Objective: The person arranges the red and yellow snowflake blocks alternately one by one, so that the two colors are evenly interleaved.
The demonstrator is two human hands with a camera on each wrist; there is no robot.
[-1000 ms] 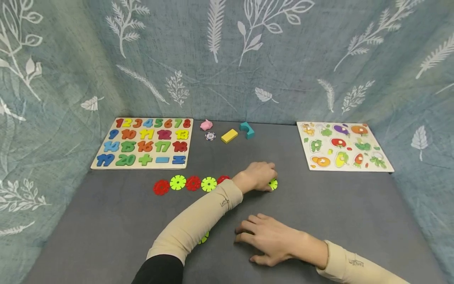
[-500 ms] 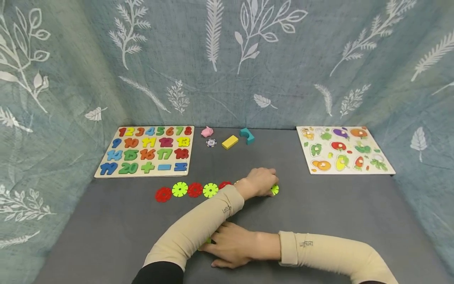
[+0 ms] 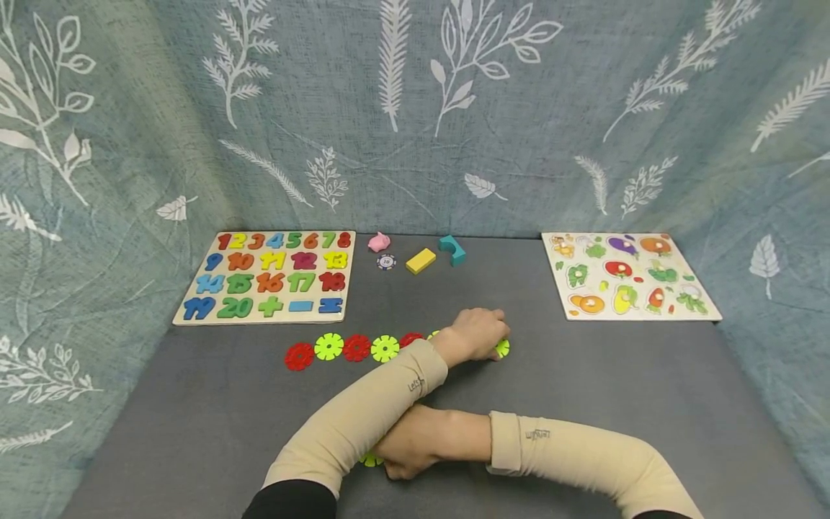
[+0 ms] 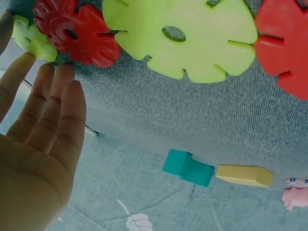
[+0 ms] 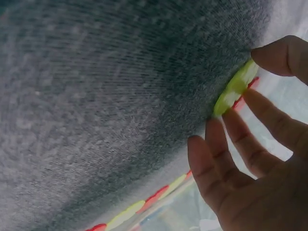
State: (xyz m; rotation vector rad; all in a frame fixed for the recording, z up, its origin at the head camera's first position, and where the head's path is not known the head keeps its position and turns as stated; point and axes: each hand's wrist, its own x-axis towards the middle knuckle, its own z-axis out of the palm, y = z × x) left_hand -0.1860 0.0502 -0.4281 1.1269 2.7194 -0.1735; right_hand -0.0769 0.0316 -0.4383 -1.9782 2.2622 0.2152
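Note:
A row of notched plastic discs, red point(image 3: 299, 356) and yellow-green point(image 3: 328, 346) by turns, runs across the middle of the table. My left hand point(image 3: 476, 334) is at its right end, thumb and forefinger at the edges of the last yellow-green disc point(image 4: 31, 38); a red disc point(image 4: 77, 34) lies beside that one. Crossed under the left forearm, my right hand point(image 3: 415, 441) pinches another yellow-green disc point(image 5: 236, 91) near the table's front. A red edge point(image 5: 255, 84) shows just behind it. The left arm hides part of both.
A number puzzle board point(image 3: 262, 277) lies at back left, a vegetable puzzle board point(image 3: 629, 277) at back right. Between them sit a pink pig point(image 3: 379, 242), a poker chip point(image 3: 386, 262), a yellow block point(image 3: 421, 261) and a teal arch block point(image 3: 452, 250). A patterned cloth point(image 3: 415, 115) hangs behind.
My right hand has moved left, under the left forearm, and now grips the front yellow-green disc. The left hand has stayed at the row's right end. The whole view has shifted slightly.

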